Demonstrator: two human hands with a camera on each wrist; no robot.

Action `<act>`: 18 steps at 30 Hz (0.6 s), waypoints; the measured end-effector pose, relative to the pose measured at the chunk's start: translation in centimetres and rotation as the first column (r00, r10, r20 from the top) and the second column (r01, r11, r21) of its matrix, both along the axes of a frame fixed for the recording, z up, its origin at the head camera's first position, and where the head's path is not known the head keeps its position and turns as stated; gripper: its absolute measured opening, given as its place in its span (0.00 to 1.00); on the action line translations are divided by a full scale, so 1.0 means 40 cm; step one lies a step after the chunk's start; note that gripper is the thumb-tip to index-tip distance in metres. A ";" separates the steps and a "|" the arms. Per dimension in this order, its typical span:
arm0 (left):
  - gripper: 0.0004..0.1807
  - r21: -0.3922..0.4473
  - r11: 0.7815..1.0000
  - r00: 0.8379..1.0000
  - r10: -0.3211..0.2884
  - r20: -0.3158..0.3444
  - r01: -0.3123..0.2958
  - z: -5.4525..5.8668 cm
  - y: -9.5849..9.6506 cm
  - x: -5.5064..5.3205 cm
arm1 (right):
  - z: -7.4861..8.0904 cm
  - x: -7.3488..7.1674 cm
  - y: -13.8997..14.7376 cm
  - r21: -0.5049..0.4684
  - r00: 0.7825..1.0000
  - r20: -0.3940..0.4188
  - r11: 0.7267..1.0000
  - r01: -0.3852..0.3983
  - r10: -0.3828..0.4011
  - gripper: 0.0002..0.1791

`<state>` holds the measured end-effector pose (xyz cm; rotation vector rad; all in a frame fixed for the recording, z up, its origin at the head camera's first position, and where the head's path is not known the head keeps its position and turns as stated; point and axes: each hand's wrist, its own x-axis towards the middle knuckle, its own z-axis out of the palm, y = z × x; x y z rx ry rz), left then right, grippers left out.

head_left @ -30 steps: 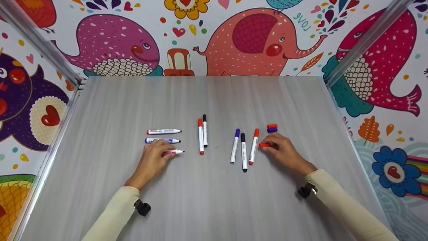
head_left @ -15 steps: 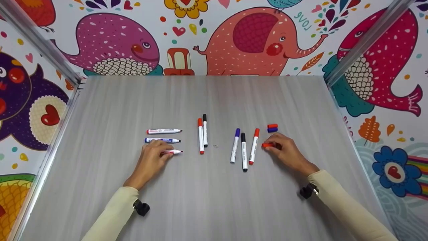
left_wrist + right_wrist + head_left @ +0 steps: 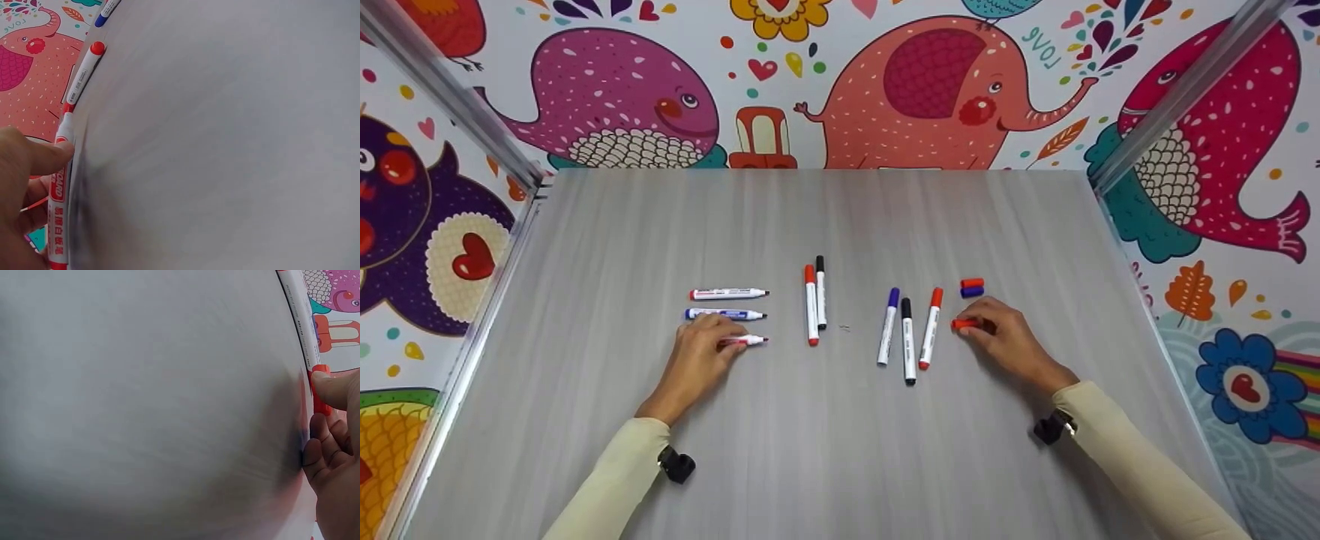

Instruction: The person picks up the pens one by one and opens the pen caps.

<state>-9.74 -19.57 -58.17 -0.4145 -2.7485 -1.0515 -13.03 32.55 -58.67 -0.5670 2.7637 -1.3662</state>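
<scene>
Left hand (image 3: pixel 690 367): I am pinching an uncapped red marker (image 3: pixel 59 208) (it is pointing toward my other side).
Right hand (image 3: pixel 1006 341): I am pinching a red cap (image 3: pixel 961 325).
Beyond left grip: a blue marker (image 3: pixel 725 315) is lying nearby.
Beyond right grip: two loose caps (image 3: pixel 972 284) are resting.

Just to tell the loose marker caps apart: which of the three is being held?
The short red plastic cap pinched in the right grip. The other two, a second red plastic cap and a dark-blue plastic cap, lie side by side farther back.
</scene>
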 end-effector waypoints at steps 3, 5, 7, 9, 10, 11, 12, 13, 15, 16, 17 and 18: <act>0.09 -0.009 1.000 1.000 0.006 0.003 -0.006 -0.004 -0.003 -0.001 | -0.001 -0.002 0.000 -0.002 1.000 -0.004 1.000 0.003 -0.003 0.12; 0.09 -0.015 1.000 1.000 0.011 0.006 -0.011 -0.007 -0.004 -0.002 | -0.001 -0.002 0.000 -0.001 1.000 -0.002 1.000 0.004 -0.004 0.11; 0.09 -0.018 1.000 1.000 0.013 0.008 -0.013 -0.009 -0.005 -0.002 | -0.001 -0.003 0.000 0.004 1.000 -0.002 1.000 0.006 -0.006 0.11; 0.09 -0.019 1.000 1.000 0.015 0.016 -0.015 -0.010 -0.005 -0.002 | -0.001 -0.003 0.001 0.013 1.000 0.002 1.000 0.011 -0.011 0.11; 0.09 -0.018 1.000 1.000 0.015 0.021 -0.015 -0.010 -0.005 -0.002 | 0.000 -0.003 0.001 0.018 1.000 0.005 1.000 0.013 -0.014 0.11; 0.09 -0.018 1.000 1.000 0.016 0.022 -0.015 -0.010 -0.005 -0.002 | 0.000 -0.003 0.001 0.022 1.000 0.008 1.000 0.016 -0.016 0.11; 0.09 -0.018 1.000 1.000 0.016 0.025 -0.016 -0.010 -0.006 -0.002 | 0.000 -0.003 0.002 0.025 1.000 0.013 1.000 0.020 -0.020 0.11; 0.09 -0.017 1.000 0.999 0.017 0.028 -0.017 -0.011 -0.006 -0.002 | 0.000 -0.003 0.002 0.027 1.000 0.018 0.999 0.023 -0.024 0.11; 0.09 -0.016 1.000 1.000 0.016 0.026 -0.016 -0.011 -0.007 -0.003 | -0.001 -0.004 0.004 0.035 0.999 0.017 0.999 0.027 -0.028 0.11; 0.09 -0.016 1.000 1.000 0.017 0.023 -0.016 -0.011 -0.007 -0.003 | -0.001 -0.005 0.004 0.037 0.999 0.016 0.999 0.028 -0.028 0.11; 0.09 -0.016 1.000 1.000 0.016 0.019 -0.016 -0.011 -0.007 -0.003 | -0.001 -0.005 0.004 0.037 0.999 0.016 0.999 0.028 -0.029 0.11; 0.09 -0.016 1.000 1.000 0.016 0.017 -0.016 -0.012 -0.007 -0.003 | -0.001 -0.006 0.004 0.038 0.999 0.013 0.999 0.029 -0.029 0.11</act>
